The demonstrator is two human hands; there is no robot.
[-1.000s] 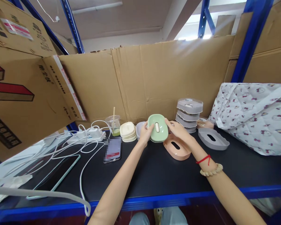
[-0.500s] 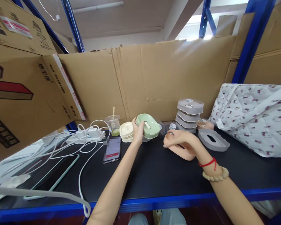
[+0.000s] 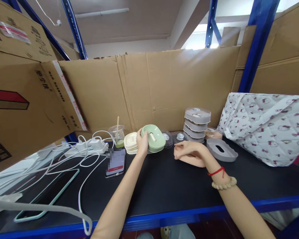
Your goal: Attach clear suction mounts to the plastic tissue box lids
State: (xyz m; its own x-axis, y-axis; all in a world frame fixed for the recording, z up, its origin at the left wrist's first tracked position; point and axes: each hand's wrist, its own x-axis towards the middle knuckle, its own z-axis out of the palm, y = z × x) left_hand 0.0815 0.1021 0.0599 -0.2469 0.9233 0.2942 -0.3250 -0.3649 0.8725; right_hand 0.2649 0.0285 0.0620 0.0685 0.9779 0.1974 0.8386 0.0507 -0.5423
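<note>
My left hand is closed on the edge of a green oval dish, which has a pale slotted piece at its middle. The dish is tilted toward me above the table. Beside that hand sits a small stack of cream dishes. My right hand is bent over a peach-coloured tray with its fingers on the left end, and part of the tray is hidden beneath the hand. To its right lies a grey wavy-edged tray with an oval slot.
Grey lidded containers are stacked at the back, with a peach container beside them. A patterned quilted bag stands right. At left are a plastic cup, a phone, white cables and a power strip.
The whole view has shifted slightly, so things appear further left and lower. My left hand still has the green dish. The peach tray under my right hand looks a little flatter.
</note>
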